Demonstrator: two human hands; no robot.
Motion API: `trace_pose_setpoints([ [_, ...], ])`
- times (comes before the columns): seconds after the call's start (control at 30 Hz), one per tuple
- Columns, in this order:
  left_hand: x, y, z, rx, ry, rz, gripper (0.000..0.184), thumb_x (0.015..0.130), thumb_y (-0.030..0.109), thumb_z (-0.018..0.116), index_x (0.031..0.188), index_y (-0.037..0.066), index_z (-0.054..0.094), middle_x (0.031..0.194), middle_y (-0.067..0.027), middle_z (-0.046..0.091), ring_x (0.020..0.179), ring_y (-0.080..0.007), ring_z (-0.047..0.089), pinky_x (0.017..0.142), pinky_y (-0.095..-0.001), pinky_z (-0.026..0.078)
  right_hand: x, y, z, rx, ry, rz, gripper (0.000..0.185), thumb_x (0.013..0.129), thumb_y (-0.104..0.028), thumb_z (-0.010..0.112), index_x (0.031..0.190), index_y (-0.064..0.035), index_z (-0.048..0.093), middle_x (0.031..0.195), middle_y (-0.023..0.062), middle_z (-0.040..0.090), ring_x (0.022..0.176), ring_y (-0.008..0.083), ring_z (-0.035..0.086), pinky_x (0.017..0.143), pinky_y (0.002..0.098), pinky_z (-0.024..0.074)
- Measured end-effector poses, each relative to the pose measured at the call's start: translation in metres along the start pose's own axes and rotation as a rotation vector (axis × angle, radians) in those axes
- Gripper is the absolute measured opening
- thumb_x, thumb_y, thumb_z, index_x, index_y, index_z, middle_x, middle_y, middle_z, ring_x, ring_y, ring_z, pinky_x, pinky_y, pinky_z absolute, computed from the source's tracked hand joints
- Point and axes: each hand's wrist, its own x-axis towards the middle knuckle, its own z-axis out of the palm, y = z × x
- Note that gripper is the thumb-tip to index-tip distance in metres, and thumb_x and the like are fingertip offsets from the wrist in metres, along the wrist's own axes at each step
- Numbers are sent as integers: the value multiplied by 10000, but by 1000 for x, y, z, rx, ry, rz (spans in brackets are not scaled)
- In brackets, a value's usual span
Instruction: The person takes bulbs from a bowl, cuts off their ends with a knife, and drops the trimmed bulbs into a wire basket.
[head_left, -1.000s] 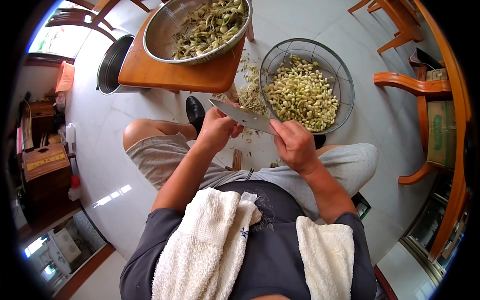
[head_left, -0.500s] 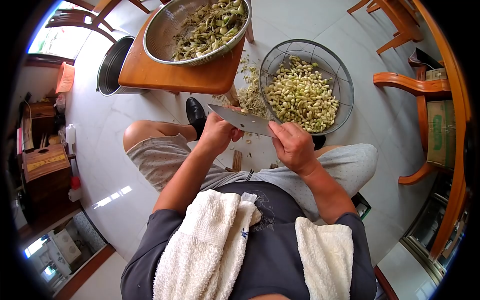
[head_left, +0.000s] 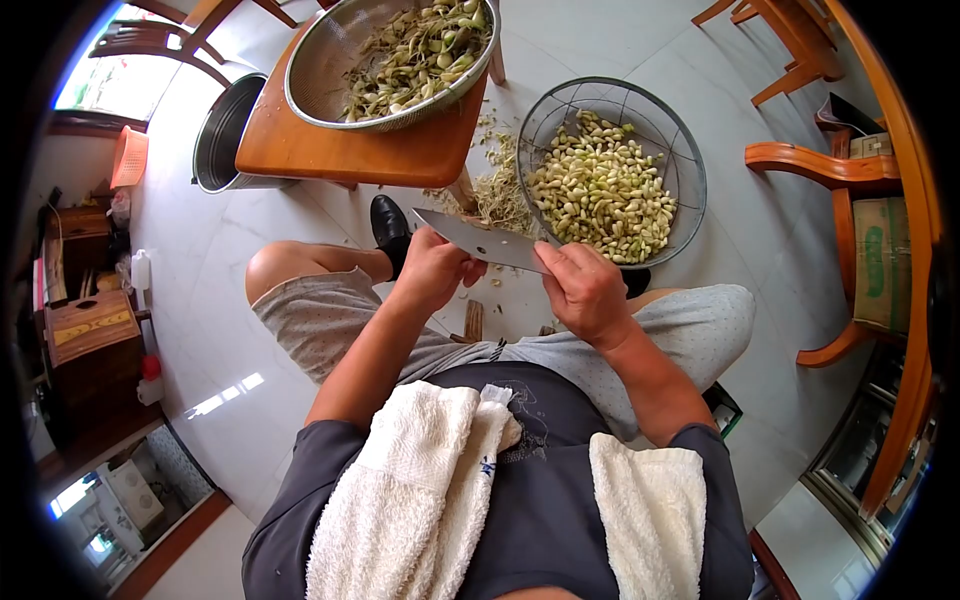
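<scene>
A: In the head view, where is the broad, pointed grey steel knife (head_left: 512, 249)?
B: Between the hands, above the lap. The right hand (head_left: 588, 290) has its fingers clamped around the handle end.
A: And the left hand (head_left: 437, 268)?
B: Its fingers curl in below the blade, near the tip. I can't tell whether they grip anything; the steel hides them.
A: What would good handling be?
B: I'd say a firm right grip, the blade steady, and left fingertips kept off the edge.
A: Textures nearby?
B: Smooth, oval, cream-and-green bulbs (head_left: 600, 190) heap in the round grey wire basket (head_left: 684, 150). Beside it lie dry, straw-like trimmings (head_left: 508, 200) on the glossy white tiled floor (head_left: 250, 330). A shiny perforated metal colander (head_left: 322, 75) of stringy-stemmed bulbs (head_left: 435, 65) sits on a varnished orange-brown wooden seat (head_left: 330, 152).
</scene>
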Motion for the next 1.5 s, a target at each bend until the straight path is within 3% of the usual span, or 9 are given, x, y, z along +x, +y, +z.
trace_pose_setpoints([
  [0.13, 0, -4, -11, 43, -41, -4, 51, 833, -19, 537, 803, -48, 566, 656, -107, 566, 478, -131, 489, 396, -247, 349, -2, 0, 2, 30, -38, 48, 320, 727, 7, 642, 1045, -30, 634, 752, 89, 576, 682, 275, 578, 600, 351, 478],
  [0.3, -9, -1, -26, -77, -149, -50, 131, 887, 71, 582, 969, -30, 568, 802, -149, 632, 520, -147, 545, 409, -229, 390, -19, 24, 19, 9, -248, 355, 118, 784, -124, 595, 846, -35, 640, 738, 155, 603, 708, 341, 593, 632, 418, 478],
  [0.43, -16, 5, -33, -202, -283, -43, 203, 915, 100, 567, 1094, 6, 553, 918, -164, 644, 639, -172, 610, 475, -233, 458, -19, 30, 16, 80, -354, 559, 210, 809, -201, 550, 737, -14, 613, 756, 208, 612, 747, 393, 596, 669, 471, 473],
  [0.57, -15, 2, -33, -256, -320, -45, 273, 928, 109, 548, 1186, 24, 511, 982, -169, 636, 740, -184, 631, 576, -257, 505, -12, 24, 13, 174, -354, 602, 194, 818, -197, 578, 762, -14, 612, 770, 198, 612, 738, 389, 592, 651, 458, 466],
  [0.73, -10, 1, -35, -200, -251, -22, 239, 931, 110, 538, 1149, 18, 509, 982, -171, 633, 749, -190, 636, 622, -275, 512, -5, 8, 5, 279, -101, 418, 114, 813, -98, 601, 882, -26, 656, 734, 156, 608, 664, 337, 592, 588, 409, 467],
  [0.87, -6, -6, -35, -188, -231, -25, 186, 924, 127, 560, 1076, 22, 542, 930, -144, 647, 725, -167, 632, 602, -277, 503, -1, -1, 0, 299, 7, 227, 210, 773, -33, 630, 980, -33, 667, 710, 114, 597, 635, 283, 588, 561, 371, 470],
  [1.07, -3, -9, -28, -165, -251, 23, 211, 874, 46, 579, 1068, -16, 524, 783, -137, 629, 670, -204, 621, 536, -277, 450, -2, -1, -1, 197, -42, 63, 298, 748, 1, 627, 1045, -14, 635, 761, 111, 595, 671, 285, 584, 605, 356, 477],
  [1.37, -3, -11, -40, -186, -254, -2, 201, 854, -8, 566, 1052, -12, 528, 795, -146, 625, 609, -186, 600, 507, -262, 442, -1, -2, -2, 118, -46, 23, 272, 749, -22, 633, 1020, -29, 645, 761, 112, 590, 677, 298, 580, 595, 369, 469],
  [1.5, -11, 1, -33, -239, -323, -55, 168, 902, 53, 560, 1058, -4, 537, 864, -160, 638, 640, -177, 608, 531, -255, 464, -13, 16, 11, 50, -165, 285, 166, 785, -114, 608, 936, -70, 662, 729, 134, 588, 691, 323, 585, 609, 410, 472],
])
